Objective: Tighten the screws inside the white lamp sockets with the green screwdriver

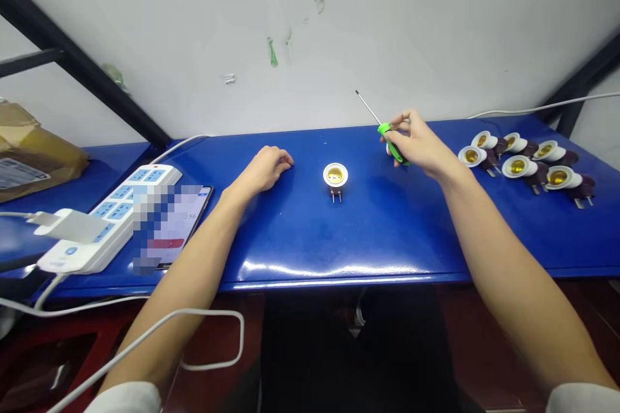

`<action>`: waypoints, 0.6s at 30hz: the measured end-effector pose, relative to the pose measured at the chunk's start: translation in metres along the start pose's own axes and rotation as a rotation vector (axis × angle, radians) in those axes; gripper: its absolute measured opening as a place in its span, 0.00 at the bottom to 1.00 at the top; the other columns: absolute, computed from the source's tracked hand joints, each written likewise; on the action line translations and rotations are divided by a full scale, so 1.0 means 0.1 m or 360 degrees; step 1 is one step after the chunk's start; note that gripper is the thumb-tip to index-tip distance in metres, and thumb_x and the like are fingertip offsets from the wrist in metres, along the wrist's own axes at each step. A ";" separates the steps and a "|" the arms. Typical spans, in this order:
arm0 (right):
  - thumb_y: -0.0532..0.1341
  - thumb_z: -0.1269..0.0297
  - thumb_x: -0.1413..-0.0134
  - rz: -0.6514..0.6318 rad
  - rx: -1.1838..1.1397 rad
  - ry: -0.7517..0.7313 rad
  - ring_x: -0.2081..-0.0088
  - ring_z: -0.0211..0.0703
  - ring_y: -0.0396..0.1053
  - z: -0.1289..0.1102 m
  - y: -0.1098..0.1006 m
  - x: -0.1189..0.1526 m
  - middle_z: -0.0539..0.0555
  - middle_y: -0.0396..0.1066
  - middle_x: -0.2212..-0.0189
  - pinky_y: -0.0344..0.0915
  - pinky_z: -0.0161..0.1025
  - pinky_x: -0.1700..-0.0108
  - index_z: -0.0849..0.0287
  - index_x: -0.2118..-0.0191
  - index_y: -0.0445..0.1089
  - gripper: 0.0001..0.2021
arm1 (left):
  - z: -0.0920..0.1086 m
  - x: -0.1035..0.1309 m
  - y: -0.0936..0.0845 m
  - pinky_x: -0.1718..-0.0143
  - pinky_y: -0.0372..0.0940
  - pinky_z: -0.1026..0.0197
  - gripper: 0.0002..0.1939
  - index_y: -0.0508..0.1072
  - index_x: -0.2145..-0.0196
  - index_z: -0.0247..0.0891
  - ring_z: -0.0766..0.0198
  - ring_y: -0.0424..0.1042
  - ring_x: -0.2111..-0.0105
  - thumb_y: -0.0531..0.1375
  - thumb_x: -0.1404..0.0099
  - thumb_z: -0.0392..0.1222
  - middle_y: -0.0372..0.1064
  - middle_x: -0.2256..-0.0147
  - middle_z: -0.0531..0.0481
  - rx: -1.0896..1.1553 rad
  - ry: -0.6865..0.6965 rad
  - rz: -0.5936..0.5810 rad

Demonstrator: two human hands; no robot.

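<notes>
My right hand is closed around the green-and-black handle of a screwdriver, whose thin metal shaft points up and to the left. Under these fingers shows a bit of a white rim; the rest of that thing is hidden. In the middle of the blue table stands a plug-in lamp socket, its white ring and brassy inside facing up and its two pins towards me. To its left, apart from it, my left hand rests on the table with fingers curled together and nothing visible in them.
Several more lamp sockets lie grouped at the right. On the left are a white power strip with a charger plugged in, a phone and a brown package. A white cable loops past my left forearm.
</notes>
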State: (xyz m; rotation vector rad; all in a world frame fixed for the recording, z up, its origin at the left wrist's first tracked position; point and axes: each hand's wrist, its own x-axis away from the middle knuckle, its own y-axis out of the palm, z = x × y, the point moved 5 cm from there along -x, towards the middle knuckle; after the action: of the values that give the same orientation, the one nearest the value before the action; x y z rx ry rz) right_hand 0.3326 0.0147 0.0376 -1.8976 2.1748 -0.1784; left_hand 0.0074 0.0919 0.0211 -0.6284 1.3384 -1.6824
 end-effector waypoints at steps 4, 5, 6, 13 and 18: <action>0.70 0.58 0.44 -0.0022 0.0040 -0.0014 0.71 0.38 0.67 -0.04 0.02 0.03 0.51 0.72 0.62 0.63 0.33 0.80 0.50 0.57 0.54 0.21 | 0.02 0.00 0.01 0.42 0.67 0.47 0.15 0.85 0.59 0.39 0.48 0.75 0.52 0.56 0.31 0.37 0.79 0.59 0.39 -0.0003 0.0123 0.0067; 0.69 0.58 0.44 -0.0024 0.0050 -0.0014 0.71 0.37 0.67 -0.05 0.02 0.04 0.51 0.72 0.62 0.61 0.32 0.80 0.50 0.57 0.54 0.21 | 0.02 0.00 0.01 0.41 0.67 0.46 0.16 0.85 0.59 0.39 0.48 0.75 0.52 0.56 0.31 0.37 0.79 0.58 0.38 -0.0005 0.0133 0.0074; 0.69 0.58 0.43 -0.0023 0.0057 -0.0016 0.72 0.36 0.67 -0.06 0.03 0.04 0.50 0.72 0.61 0.60 0.32 0.80 0.50 0.58 0.54 0.20 | 0.02 -0.01 0.01 0.42 0.67 0.46 0.16 0.84 0.60 0.38 0.48 0.75 0.52 0.55 0.31 0.37 0.78 0.59 0.38 -0.0010 0.0138 0.0071; 0.68 0.60 0.42 -0.0046 0.0069 -0.0005 0.74 0.35 0.67 -0.07 0.05 0.05 0.50 0.73 0.61 0.58 0.33 0.79 0.50 0.58 0.54 0.19 | 0.08 0.00 0.02 0.45 0.68 0.50 0.11 0.80 0.62 0.38 0.52 0.76 0.56 0.57 0.32 0.37 0.80 0.59 0.41 0.0066 0.0100 -0.0008; 0.70 0.59 0.47 -0.0104 -0.0019 0.0011 0.73 0.36 0.68 -0.12 0.06 0.09 0.51 0.77 0.60 0.59 0.35 0.77 0.51 0.56 0.58 0.21 | 0.17 0.05 -0.04 0.51 0.69 0.54 0.10 0.80 0.60 0.38 0.57 0.74 0.62 0.61 0.33 0.44 0.81 0.60 0.45 0.0357 -0.0057 0.0090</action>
State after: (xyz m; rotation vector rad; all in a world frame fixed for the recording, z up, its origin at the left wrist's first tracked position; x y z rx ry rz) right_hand 0.3226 0.0058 0.0466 -1.9788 2.1241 -0.1843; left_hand 0.0168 0.0791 0.0295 -0.4830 1.1123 -1.7364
